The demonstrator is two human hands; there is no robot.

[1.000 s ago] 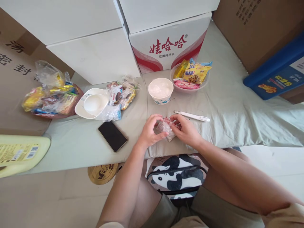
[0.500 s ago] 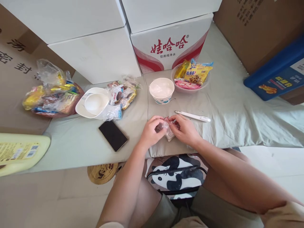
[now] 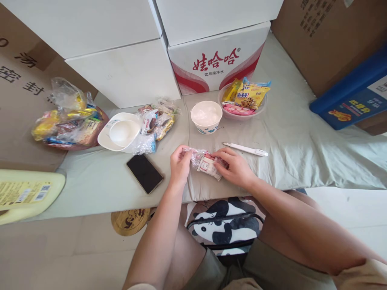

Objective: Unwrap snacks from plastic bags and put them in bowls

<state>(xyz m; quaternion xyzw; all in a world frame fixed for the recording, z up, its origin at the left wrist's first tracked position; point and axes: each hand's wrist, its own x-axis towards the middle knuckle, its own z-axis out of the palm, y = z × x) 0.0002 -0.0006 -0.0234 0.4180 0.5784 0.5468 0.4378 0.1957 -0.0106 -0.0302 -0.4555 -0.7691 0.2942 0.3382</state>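
Observation:
Between my hands, over the cloth near its front edge, is a small snack packet (image 3: 209, 166) with red and white print, wrapped in clear plastic film (image 3: 195, 157). My left hand (image 3: 180, 163) pinches the film at its left end and pulls it out sideways. The fingers of my right hand (image 3: 232, 165) are closed on the packet's right side. A white utility knife (image 3: 245, 149) lies just beyond my right hand. Past the hands stands a paper bowl (image 3: 206, 117) with crumpled clear film inside.
A phone (image 3: 145, 174) lies left of my hands. Behind it are a white dish (image 3: 105, 131) and several film-wrapped snacks (image 3: 165, 123). A bowl of snacks (image 3: 260, 110) stands right of the paper bowl, another pile (image 3: 72, 125) far left. Boxes (image 3: 220, 64) line the back.
My left hand has moved left, drawing the film out from the packet. The packet's printed face now shows; before, the fingers covered most of it. My right hand stays almost in place.

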